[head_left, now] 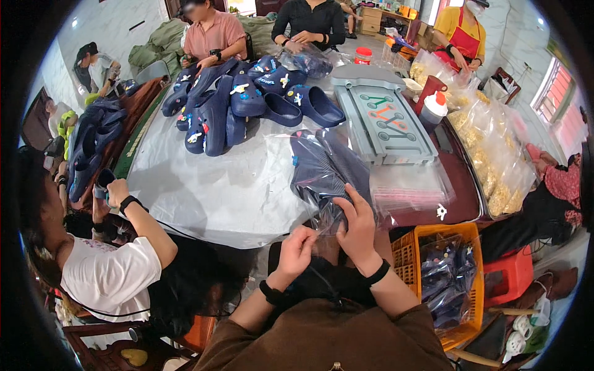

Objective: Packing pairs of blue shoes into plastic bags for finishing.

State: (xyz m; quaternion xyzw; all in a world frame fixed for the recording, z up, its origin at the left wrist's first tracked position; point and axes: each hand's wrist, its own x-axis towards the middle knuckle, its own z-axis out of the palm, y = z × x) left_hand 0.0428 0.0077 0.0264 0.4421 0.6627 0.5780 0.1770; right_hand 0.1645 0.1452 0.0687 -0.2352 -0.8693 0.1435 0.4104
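Observation:
A clear plastic bag [317, 217] with a pair of navy clogs [328, 162] in it lies at the near edge of the table. My left hand [298, 248] is closed in a pinch on the near end of the bag. Resting on the bag's right side, my right hand [359, 227] has its fingers stretched and apart. Just right of the bag is a stack of flat clear bags [411, 191]. Farther back, a pile of loose navy clogs [238, 102] with colourful charms covers the table.
A grey plastic folding stool [383, 117] lies right of the pile, beside a white-capped bottle [433, 110]. Bags of yellowish pieces [489, 148] line the right side. An orange crate [405, 263] of bagged clogs stands by my right arm. A co-worker in white [117, 272] sits close at left; others work around.

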